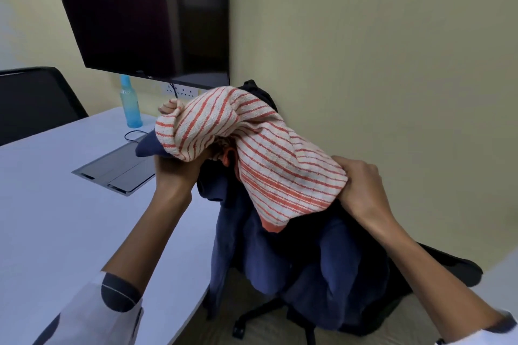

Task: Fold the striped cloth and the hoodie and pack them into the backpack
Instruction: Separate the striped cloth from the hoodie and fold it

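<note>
Hands both gripping striped cloth [252, 148]: left hand [175, 168] clamping its bunched left end, right hand [360, 185] pinching the right edge. Cloth is hanging above navy hoodie [294, 260], which is draping over the chair [448, 263] right of the counter [56, 204]. Blue bottle [129, 102] is standing far back.

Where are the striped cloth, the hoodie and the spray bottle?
striped cloth [252, 154]: head view, middle of the bunched fabric.
hoodie [280, 260]: head view, navy body draped over the chair.
spray bottle [129, 103]: head view, blue body.
</note>
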